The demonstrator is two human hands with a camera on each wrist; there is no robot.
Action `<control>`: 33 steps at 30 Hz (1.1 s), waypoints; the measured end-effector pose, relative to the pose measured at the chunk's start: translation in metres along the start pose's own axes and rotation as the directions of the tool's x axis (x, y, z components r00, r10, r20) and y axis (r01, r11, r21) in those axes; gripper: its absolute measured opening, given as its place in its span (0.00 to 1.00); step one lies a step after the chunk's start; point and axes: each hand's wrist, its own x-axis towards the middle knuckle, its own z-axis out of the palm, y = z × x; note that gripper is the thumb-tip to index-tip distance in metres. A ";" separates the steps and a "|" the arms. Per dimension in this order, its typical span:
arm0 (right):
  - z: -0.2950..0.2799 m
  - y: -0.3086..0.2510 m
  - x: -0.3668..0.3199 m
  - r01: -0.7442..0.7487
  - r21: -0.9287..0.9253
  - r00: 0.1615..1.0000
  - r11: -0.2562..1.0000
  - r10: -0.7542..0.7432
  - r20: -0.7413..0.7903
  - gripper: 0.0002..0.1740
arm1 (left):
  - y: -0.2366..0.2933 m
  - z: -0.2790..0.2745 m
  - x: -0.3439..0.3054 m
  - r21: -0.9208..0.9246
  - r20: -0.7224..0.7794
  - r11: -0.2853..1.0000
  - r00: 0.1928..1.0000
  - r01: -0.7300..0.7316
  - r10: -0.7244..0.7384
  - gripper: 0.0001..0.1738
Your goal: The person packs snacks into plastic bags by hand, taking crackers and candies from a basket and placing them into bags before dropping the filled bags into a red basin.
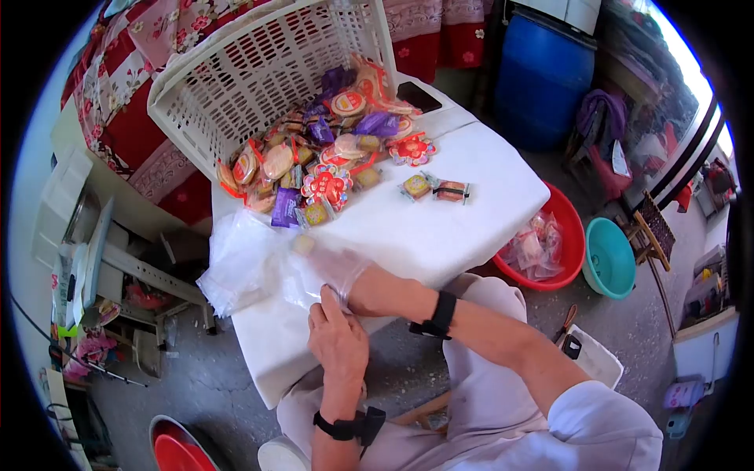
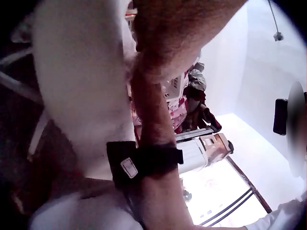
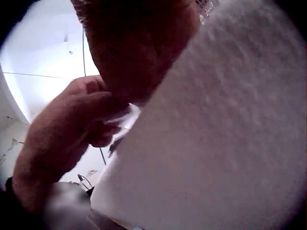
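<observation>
Low in the centre of the frame, my left hand pinches the clear plastic over my right hand. How the right fingers stand, I cannot tell.

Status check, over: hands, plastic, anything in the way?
Left hand pinches clear plastic at right wrist. Right hand inside it, on white table. Wrapped snacks ahead, apart from hands.
</observation>
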 end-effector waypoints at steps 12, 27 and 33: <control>-0.106 0.075 -0.031 -0.556 -0.003 0.810 0.831 0.541 -0.226 0.13 | 0.014 0.004 -0.008 -0.055 0.018 0.989 0.990 -0.137 0.138 0.28; -0.107 0.092 -0.025 -0.501 -0.385 0.847 0.775 0.531 -0.035 0.10 | 0.015 0.003 -0.004 0.007 -0.029 0.992 0.992 -0.124 0.124 0.13; -0.093 0.094 -0.038 -0.362 -0.131 0.931 0.923 0.350 -0.107 0.08 | 0.006 0.006 0.000 -0.144 -0.133 0.966 0.972 -0.215 0.196 0.07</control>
